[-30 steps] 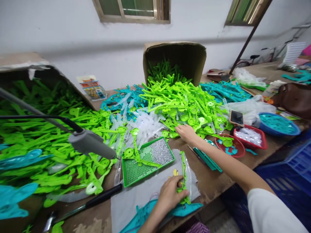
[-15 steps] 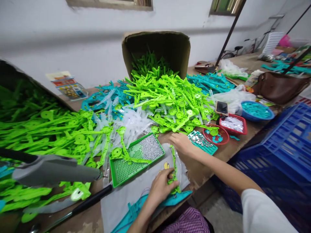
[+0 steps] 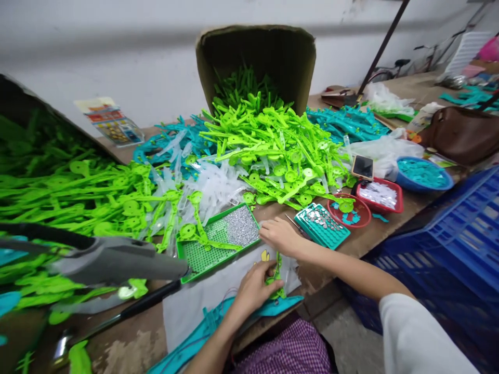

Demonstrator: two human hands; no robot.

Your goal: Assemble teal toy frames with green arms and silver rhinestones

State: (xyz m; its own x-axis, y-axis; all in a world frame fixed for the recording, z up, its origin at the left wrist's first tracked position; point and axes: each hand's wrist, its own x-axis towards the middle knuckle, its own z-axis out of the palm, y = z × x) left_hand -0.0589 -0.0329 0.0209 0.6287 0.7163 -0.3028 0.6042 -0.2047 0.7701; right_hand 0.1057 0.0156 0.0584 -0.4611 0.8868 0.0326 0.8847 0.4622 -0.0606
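My left hand point(image 3: 258, 284) is closed on a lime-green plastic part point(image 3: 278, 270), a slim arm with holes, held upright over a grey cloth point(image 3: 195, 306). A teal part point(image 3: 273, 306) lies below this hand. At the right edge of a green perforated tray point(image 3: 202, 259), my right hand point(image 3: 281, 236) bends its fingers together and downward; what they hold, if anything, cannot be made out. Small silvery metal pieces point(image 3: 241, 226) are heaped at the tray's right end. Another lime-green part point(image 3: 206, 241) lies across the tray.
Lime-green parts point(image 3: 273, 140) spill from a cardboard box point(image 3: 307, 67). A grey power tool point(image 3: 125, 259) points in from the left. Teal trays of discs point(image 3: 327, 236), a red bowl point(image 3: 364, 215), a red basket point(image 3: 399, 202) and a blue bowl point(image 3: 444, 182) stand right. Blue crates point(image 3: 448, 249) flank the table.
My right hand has moved left to the tray's edge, uncovering a thin tool beside the teal trays. My left hand still holds the green part. The view has shifted slightly.
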